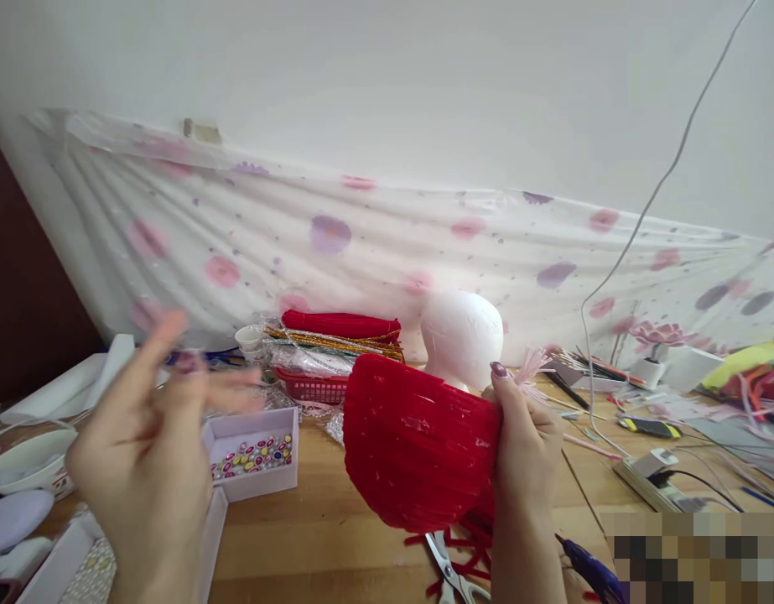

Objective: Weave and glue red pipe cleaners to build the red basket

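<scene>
My right hand point(526, 436) grips the edge of a red fuzzy cap-like piece point(418, 445), thumb on top, and holds it up over the table. Rows of red pipe cleaners seem to form the piece, with pale glossy patches on its surface. To the left my left hand point(153, 445) is raised, blurred by motion, its fingers apart and nothing seen in them. Behind that hand stands a white box point(261, 482) with colored gems point(251, 457). Under the red piece lie scissors point(448, 570) and red pipe cleaner scraps point(471, 545).
A white foam head point(462, 335) stands behind the red piece. Farther back, a red basket point(314, 387) carries pipe cleaner bundles point(342, 325). On the right are a glue gun point(591, 570), a power strip point(654, 485) with cords, and a utility knife point(649, 427). A white bowl point(31, 457) sits left.
</scene>
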### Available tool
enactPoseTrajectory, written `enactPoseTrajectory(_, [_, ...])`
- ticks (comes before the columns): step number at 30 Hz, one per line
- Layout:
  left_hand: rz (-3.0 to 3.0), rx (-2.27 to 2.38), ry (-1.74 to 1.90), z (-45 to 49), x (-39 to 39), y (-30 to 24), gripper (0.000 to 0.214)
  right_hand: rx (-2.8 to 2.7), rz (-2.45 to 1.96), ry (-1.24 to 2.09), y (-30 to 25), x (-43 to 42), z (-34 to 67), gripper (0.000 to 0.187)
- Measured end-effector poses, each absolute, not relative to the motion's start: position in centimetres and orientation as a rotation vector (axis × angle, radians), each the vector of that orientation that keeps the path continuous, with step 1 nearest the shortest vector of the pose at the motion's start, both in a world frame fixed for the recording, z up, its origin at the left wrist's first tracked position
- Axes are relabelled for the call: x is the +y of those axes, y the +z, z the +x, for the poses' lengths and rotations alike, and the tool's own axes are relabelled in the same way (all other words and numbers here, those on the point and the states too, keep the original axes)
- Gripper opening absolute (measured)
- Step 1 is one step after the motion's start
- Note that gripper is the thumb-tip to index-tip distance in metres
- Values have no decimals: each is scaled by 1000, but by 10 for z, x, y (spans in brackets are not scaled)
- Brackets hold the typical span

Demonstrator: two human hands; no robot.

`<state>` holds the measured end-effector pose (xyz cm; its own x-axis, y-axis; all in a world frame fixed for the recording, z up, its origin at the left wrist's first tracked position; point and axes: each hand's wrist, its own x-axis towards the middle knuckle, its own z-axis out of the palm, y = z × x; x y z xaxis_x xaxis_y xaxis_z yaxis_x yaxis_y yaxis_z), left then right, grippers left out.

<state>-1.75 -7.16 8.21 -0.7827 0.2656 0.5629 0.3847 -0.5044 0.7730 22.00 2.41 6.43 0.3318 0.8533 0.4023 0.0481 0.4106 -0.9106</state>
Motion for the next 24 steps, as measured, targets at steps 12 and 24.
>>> enactPoseTrajectory(12, [-2008,-1683,-2009,0,-47,66,8,-1130,-961,663,67,22,223,64])
enactPoseTrajectory(24, [-1882,-1603,-2015,28,-51,68,15,-1070,-960,643,71,15,223,62])
